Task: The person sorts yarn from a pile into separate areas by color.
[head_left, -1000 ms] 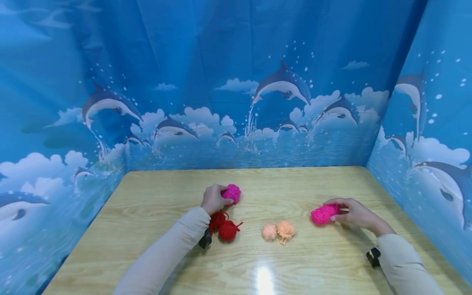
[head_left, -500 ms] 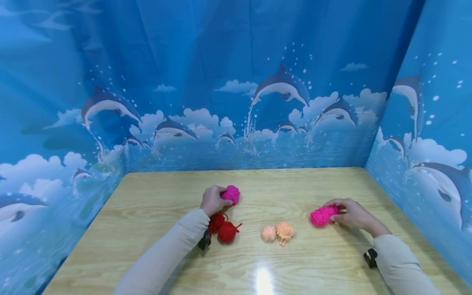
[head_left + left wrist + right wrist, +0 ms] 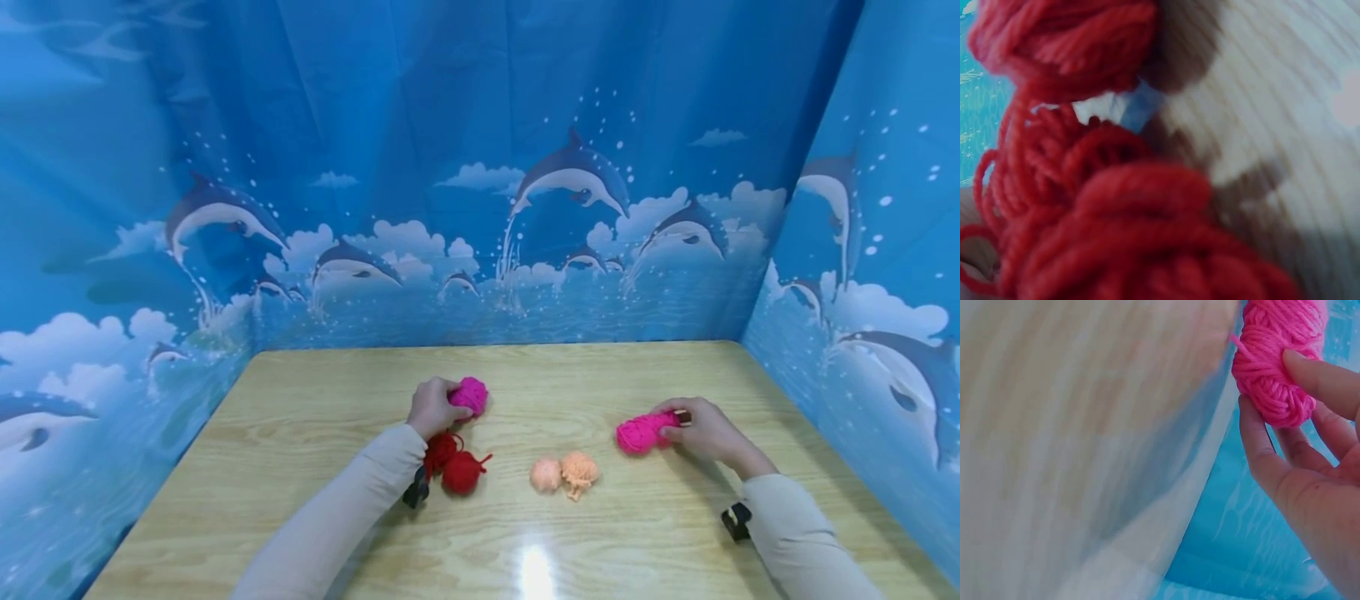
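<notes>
My left hand (image 3: 432, 408) grips a magenta yarn ball (image 3: 472, 397) toward the back of the table, left of centre. Two red yarn balls, one round (image 3: 462, 472) and one partly covered by the wrist (image 3: 441, 451), lie just in front of that hand. Their strands fill the left wrist view, where the nearer red yarn (image 3: 1141, 231) is loosely looped. On the right, my right hand (image 3: 708, 429) holds a bright pink yarn skein (image 3: 642, 433) by its right end. Thumb and fingertips pinch the oblong pink skein (image 3: 1279, 369) in the right wrist view.
Two peach yarn balls, a smaller one (image 3: 546, 474) and a larger one with a loose tail (image 3: 580, 472), lie side by side between the hands. The wooden table (image 3: 315, 500) ends at a blue dolphin-print curtain (image 3: 420, 275) behind and at the sides.
My right hand has shifted left with the pink skein, bringing it a little nearer the peach balls. The left hand and its magenta ball have stayed in place.
</notes>
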Demonstrator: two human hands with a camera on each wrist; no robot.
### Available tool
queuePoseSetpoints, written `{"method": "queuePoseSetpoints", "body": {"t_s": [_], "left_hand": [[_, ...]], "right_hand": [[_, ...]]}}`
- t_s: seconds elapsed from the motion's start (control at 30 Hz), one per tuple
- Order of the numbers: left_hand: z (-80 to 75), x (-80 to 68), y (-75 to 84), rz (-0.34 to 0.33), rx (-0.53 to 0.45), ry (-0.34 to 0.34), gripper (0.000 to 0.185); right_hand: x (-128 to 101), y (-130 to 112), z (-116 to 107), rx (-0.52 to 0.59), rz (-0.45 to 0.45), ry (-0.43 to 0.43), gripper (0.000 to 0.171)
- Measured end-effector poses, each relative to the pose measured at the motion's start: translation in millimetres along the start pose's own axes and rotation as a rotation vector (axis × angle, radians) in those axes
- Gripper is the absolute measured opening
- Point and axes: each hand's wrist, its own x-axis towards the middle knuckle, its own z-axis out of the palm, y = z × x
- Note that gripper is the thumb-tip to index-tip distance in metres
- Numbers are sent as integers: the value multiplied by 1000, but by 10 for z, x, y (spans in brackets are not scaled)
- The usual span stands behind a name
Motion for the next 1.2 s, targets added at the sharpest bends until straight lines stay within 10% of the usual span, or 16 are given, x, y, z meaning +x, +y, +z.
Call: {"method": "queuePoseSetpoints", "body": {"t_s": [1.2], "left_hand": [[33, 10, -21, 58, 49, 24, 47]], "right_hand": [[771, -1368, 519, 143, -227, -75, 20]]}}
